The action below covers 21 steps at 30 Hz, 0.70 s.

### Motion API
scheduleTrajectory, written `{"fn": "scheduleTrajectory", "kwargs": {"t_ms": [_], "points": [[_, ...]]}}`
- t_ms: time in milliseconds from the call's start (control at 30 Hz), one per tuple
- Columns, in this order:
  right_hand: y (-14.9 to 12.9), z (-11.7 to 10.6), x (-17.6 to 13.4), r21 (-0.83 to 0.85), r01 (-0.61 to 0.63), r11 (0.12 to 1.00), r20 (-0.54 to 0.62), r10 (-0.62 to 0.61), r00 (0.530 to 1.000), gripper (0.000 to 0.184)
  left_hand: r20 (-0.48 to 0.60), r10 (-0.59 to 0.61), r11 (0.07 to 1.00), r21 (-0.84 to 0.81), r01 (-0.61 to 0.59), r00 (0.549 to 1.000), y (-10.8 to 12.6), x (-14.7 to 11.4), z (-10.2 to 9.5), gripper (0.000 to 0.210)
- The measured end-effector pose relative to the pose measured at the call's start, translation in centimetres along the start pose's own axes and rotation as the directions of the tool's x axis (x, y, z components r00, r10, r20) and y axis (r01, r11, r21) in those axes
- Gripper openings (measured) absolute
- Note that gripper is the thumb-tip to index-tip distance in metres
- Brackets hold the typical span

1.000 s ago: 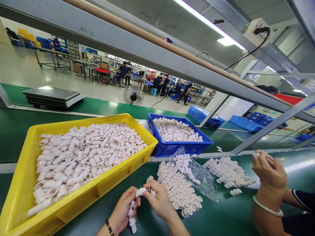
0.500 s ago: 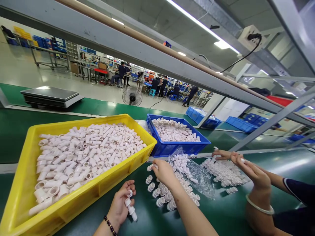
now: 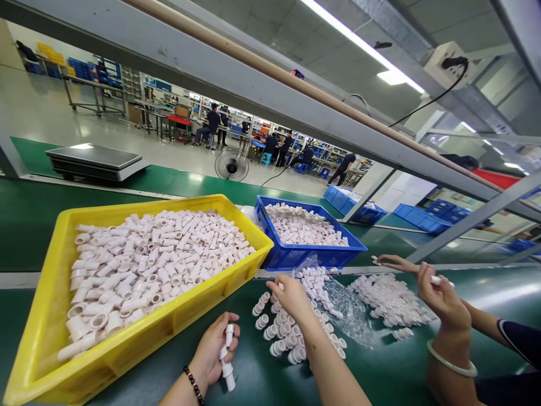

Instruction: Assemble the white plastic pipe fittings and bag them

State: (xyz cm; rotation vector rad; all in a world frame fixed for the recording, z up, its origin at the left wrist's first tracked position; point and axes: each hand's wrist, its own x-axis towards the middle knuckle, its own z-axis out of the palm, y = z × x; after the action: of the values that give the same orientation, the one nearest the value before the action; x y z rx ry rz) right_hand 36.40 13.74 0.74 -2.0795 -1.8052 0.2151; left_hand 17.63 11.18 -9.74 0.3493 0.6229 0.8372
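In front of the yellow bin, my left hand [image 3: 214, 351] is curled around a few white plastic pipe fittings [image 3: 228, 372], which hang in a line along its fingers. My right hand [image 3: 292, 299] reaches over a cluster of white fittings [image 3: 284, 332] standing in rows on the green table. Its thumb and forefinger pinch a white fitting, of which only a small part shows. Several loose fittings [image 3: 315, 285] lie on a clear plastic bag [image 3: 353, 316] to the right of that hand.
A yellow bin [image 3: 169, 316] full of fittings stands on the left, a blue bin [image 3: 313, 256] with more behind my right hand. At right, a co-worker's hands [image 3: 443, 299] hold fittings near another cluster [image 3: 391, 299]. A flat scale [image 3: 97, 158] sits at the back left.
My right hand has moved slightly right, from the row's far left end to above the cluster. The fittings in my left hand have shifted. The co-worker's nearer hand has moved right.
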Motion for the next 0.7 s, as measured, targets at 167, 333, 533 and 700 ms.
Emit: {"fn": "scheduleTrajectory", "kwargs": {"t_ms": [167, 333, 533, 700], "points": [[-1.4, 0.3, -2.3, 0.475, -0.054, 0.879, -0.017, 0.071, 0.997, 0.040, 0.004, -0.011, 0.998, -0.065, 0.011, 1.000, -0.2, 0.1, -0.3, 0.016], [-2.8, 2.7, -4.4, 0.933, -0.359, 0.002, 0.353, 0.167, 0.920, 0.038, 0.020, -0.019, 0.999, 0.035, 0.018, 1.000, -0.3, 0.1, -0.3, 0.022], [-2.9, 3.8, -5.5, 0.854, -0.435, -0.285, 0.463, 0.037, 0.885, 0.023, 0.061, -0.006, 0.997, 0.080, 0.001, 0.998, -0.1, -0.3, 0.3, 0.020], [-2.7, 4.3, -6.1, 0.896, -0.402, -0.190, 0.412, 0.014, 0.911, 0.018, 0.095, 0.012, 0.993, 0.112, -0.022, 0.995, -0.2, -0.5, 0.6, 0.023]]}}
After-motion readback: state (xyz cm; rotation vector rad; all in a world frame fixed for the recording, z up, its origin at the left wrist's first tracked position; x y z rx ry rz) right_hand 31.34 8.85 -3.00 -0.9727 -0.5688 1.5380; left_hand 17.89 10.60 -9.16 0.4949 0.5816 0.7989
